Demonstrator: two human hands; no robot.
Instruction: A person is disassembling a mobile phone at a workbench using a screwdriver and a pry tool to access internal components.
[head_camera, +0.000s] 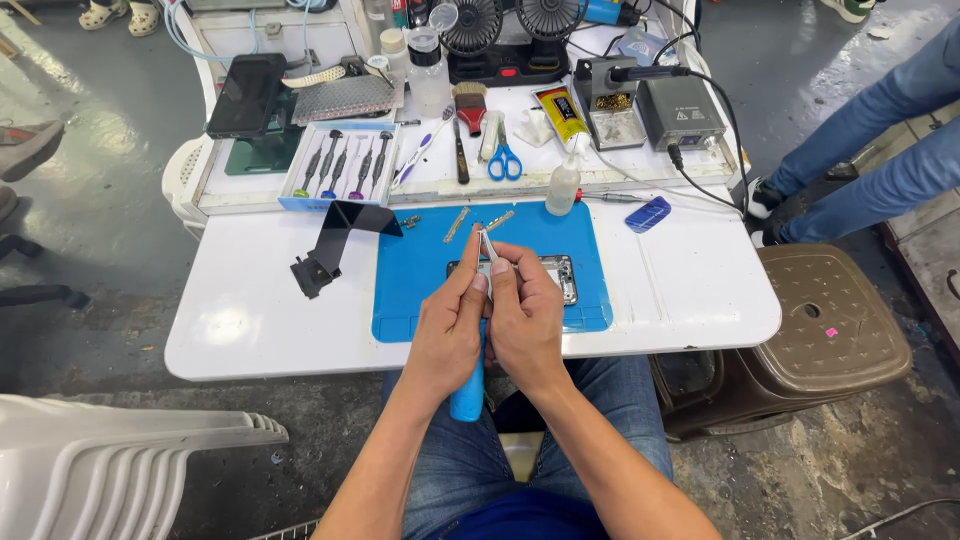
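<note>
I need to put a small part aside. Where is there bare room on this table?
Bare white table right of the blue mat, below the blue pick; another patch left of the mat, under the black panel. The back shelf with tools is crowded.

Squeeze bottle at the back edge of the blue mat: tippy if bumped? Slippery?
Probably tippy: the squeeze bottle stands upright, tall and narrow, tapering to a thin nozzle. Likely light; it looks like translucent plastic, and its fill level can't be read. Its wall would probably give under a pinch, and its smooth surface might slip. It stands near a cable, so a toppled bottle could snag there.
</note>
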